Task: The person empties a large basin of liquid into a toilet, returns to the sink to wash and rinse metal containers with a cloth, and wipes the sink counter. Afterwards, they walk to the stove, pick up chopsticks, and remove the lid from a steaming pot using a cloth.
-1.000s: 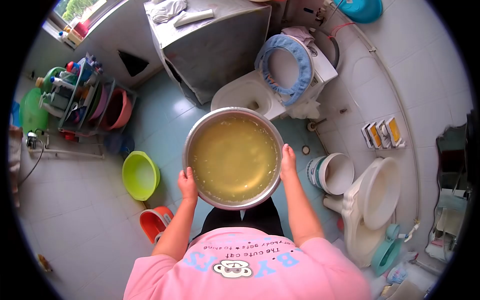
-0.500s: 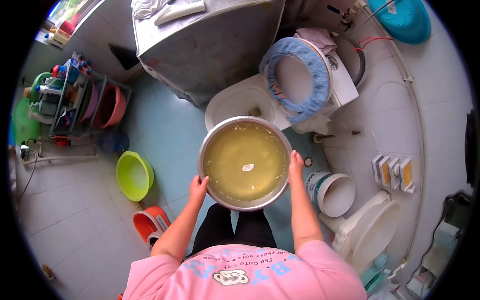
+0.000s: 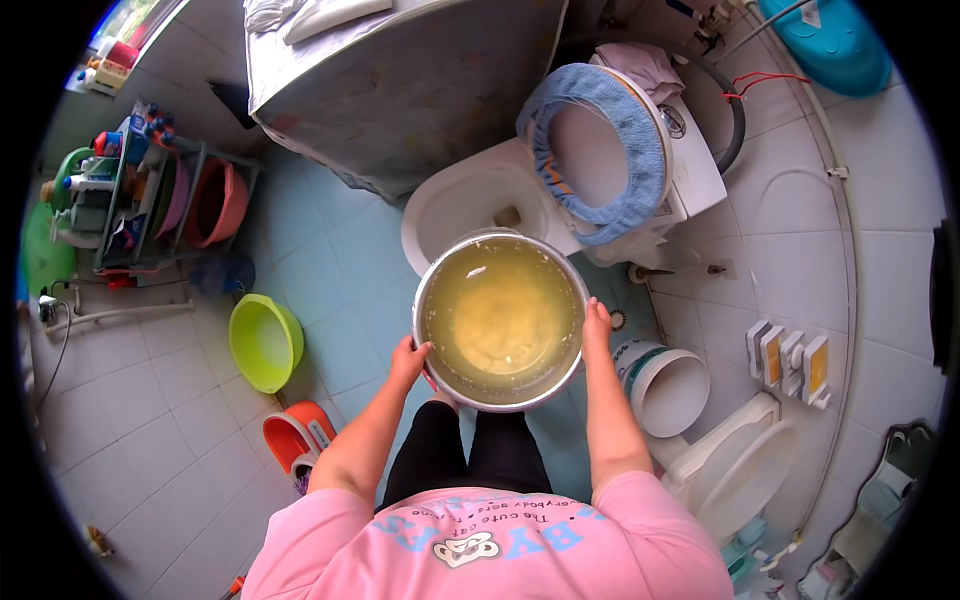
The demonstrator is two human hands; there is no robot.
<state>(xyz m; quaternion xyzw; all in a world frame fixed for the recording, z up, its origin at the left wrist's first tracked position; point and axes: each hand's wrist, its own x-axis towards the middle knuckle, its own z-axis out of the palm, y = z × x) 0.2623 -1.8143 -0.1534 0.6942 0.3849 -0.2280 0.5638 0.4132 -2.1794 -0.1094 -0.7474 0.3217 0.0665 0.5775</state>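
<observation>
A round metal basin point(image 3: 425, 372) holds cloudy yellowish liquid point(image 3: 510, 320) with small pale bits floating in it. My left hand point(image 3: 408, 362) grips its left rim, thumb on top and the other fingers mostly hidden beneath. On the right side, my right hand point(image 3: 597, 326) is closed round the opposite rim. The basin hangs in front of my legs, its far edge overlapping the near end of the toilet bowl point(image 3: 440, 205). The toilet's lid and its seat with a blue fabric cover point(image 3: 645, 180) stand raised.
A covered appliance point(image 3: 400, 110) stands beyond the toilet. To the left are a green basin point(image 3: 265, 343), a red-orange bucket point(image 3: 290, 435) and a shelf of bottles point(image 3: 130, 200). A white bucket point(image 3: 668, 395) and a washbasin point(image 3: 745, 475) lie to the right.
The basin has shifted slightly right in view and its far edge now dips toward the toilet. The liquid has moved toward that side, and a pale floating bit drifted to the far left.
</observation>
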